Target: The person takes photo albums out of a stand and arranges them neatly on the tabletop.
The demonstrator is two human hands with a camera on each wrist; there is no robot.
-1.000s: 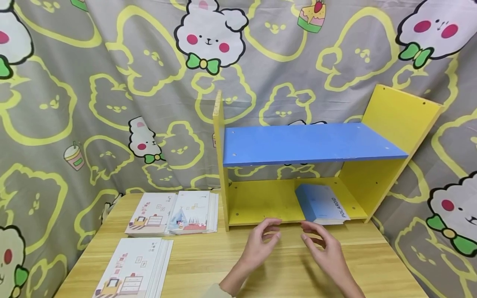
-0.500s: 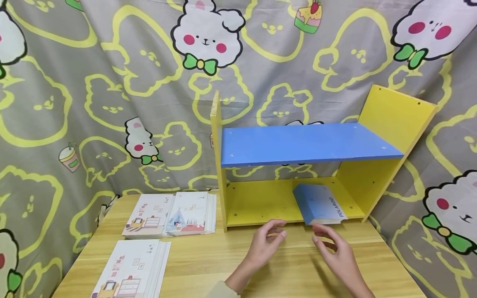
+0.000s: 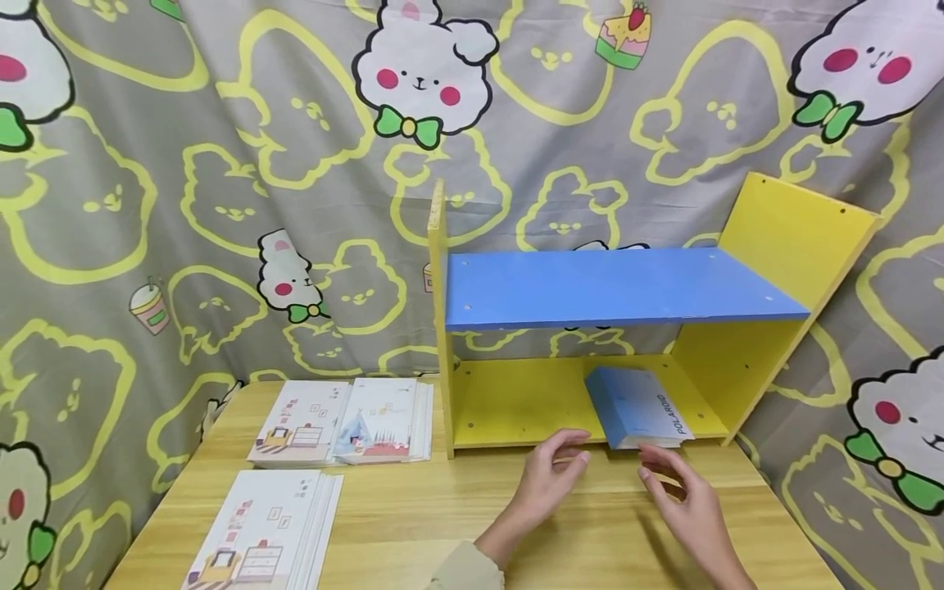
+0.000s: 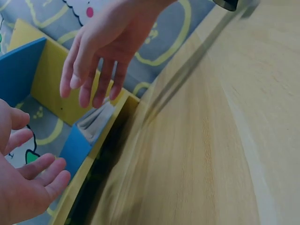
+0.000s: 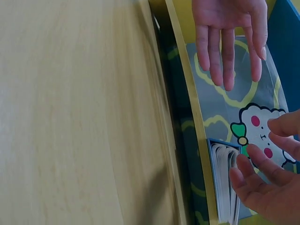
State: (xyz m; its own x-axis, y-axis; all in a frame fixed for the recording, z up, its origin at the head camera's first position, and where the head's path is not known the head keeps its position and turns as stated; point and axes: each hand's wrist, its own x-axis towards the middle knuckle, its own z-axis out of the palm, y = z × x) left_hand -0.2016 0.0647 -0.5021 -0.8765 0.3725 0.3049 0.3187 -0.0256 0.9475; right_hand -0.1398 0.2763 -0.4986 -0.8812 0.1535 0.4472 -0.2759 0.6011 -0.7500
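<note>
My left hand (image 3: 542, 483) hovers just in front of the lower shelf, fingers loosely bent and nothing in them. To its right, my right hand (image 3: 689, 504) is held the same way, near the front of a blue album (image 3: 642, 406) lettered POLAROID. The album lies at the right part of the yellow bottom board (image 3: 524, 397), its near end at the board's front edge. In the right wrist view, white page edges (image 5: 225, 178) show inside its blue cover. Both palms face each other with a gap between them, and the left wrist view shows the fingers spread.
A bookshelf with yellow sides (image 3: 796, 229) and a blue upper shelf (image 3: 619, 283) stands on the wooden table (image 3: 413, 524). Left of it lie illustrated white booklets in stacks (image 3: 302, 422), with another stack (image 3: 258, 528) nearer. A patterned curtain (image 3: 310, 205) hangs behind.
Both hands have drifted right along the shelf front, the left one coming closer to the album. The album and the booklets stay where they were.
</note>
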